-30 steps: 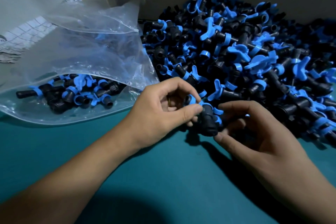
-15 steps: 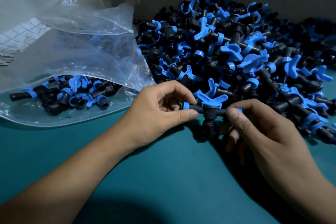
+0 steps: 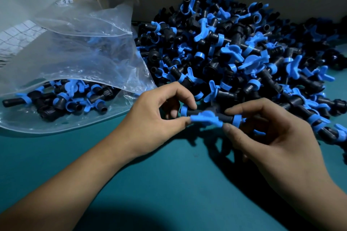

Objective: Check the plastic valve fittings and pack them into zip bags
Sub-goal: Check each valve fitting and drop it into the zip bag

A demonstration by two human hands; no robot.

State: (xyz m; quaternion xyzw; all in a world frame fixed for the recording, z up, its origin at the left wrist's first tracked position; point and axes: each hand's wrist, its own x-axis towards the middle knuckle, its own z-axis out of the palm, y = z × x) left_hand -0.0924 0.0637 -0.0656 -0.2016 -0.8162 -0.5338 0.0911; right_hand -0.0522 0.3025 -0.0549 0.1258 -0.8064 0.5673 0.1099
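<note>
Valve fitting (image 3: 208,117), black body with blue butterfly handle, is now turned so the handle faces the camera and the body lies level, where half a second ago the handle stood on top. Left hand (image 3: 159,118) pinches the left end, right hand (image 3: 262,133) pinches the right end by the blue collar; both grips are narrow and closed on the part. It hangs just above the desk (image 3: 169,174); reads as inspection under way, with the open zip bag (image 3: 75,73) left of the left grip and the unsorted pile (image 3: 234,52) beyond both.
</note>
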